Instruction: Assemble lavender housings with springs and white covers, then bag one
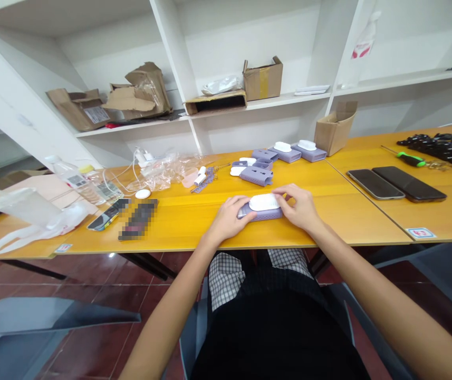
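Steadying the purple housing (266,215) at twelve o'clock, the left hand (228,218) is gripping its nine-o'clock end; the right hand (299,209) is holding the white piece (264,201) atop it at three, probably aligning it, next move likely calling for even pressure.

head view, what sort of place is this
Likely a workroom: several purple cases lie on the yellow table, a screwdriver rests further right, and cardboard boxes sit on the white shelves.

Left forearm (174,301), right forearm (380,290) bare, reaching forward, converging; left hand (229,219) curled, thumb (248,217) extended inward; right hand (300,208) arched, fingers (289,190) bent
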Tool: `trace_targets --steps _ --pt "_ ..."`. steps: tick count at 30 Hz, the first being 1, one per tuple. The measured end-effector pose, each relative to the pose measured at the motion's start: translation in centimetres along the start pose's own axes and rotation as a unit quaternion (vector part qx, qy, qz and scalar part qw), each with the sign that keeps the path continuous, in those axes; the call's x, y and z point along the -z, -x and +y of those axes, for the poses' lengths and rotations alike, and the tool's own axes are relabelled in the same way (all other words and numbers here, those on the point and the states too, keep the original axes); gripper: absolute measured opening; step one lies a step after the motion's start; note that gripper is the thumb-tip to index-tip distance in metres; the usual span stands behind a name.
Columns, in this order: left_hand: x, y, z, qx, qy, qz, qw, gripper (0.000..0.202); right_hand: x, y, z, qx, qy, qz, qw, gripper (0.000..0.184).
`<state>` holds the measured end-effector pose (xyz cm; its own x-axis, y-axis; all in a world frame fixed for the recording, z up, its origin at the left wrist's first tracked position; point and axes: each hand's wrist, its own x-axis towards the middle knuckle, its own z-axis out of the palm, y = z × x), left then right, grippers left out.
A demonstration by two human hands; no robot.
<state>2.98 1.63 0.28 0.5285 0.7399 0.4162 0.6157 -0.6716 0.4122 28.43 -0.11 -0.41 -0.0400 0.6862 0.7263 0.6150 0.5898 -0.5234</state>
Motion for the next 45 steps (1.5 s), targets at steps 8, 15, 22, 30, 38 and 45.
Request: trace_targets --steps 8,15,22,30,38,45 --pt "0.0 0.0 -1.3 0.089 -0.015 0.022 0.996 0.059 0.1 0.2 1.4 -0.047 0.017 -0.068 0.996 0.035" --pt "0.2 0.0 -0.8 0.091 -0.008 0.018 0.996 0.062 -0.2 0.4 1.4 -0.027 -0.004 -0.074 0.997 0.032" --pt "0.5 0.1 -1.0 0.072 0.004 0.011 0.997 0.060 -0.1 0.4 1.2 -0.066 -0.030 -0.084 0.994 0.030" --pt "0.0 -0.1 0.1 0.107 -0.019 0.036 0.993 0.056 0.0 0.3 1.0 -0.073 -0.041 -0.093 0.992 0.023" --pt "0.4 0.1 0.7 0.042 0.037 -0.014 0.998 0.058 -0.1 0.2 0.4 -0.039 -0.064 -0.094 0.993 0.025" --pt "0.1 0.1 0.8 0.060 0.035 -0.018 0.997 0.064 1.0 -0.7 -0.6 0.103 0.008 -0.153 0.983 0.017"
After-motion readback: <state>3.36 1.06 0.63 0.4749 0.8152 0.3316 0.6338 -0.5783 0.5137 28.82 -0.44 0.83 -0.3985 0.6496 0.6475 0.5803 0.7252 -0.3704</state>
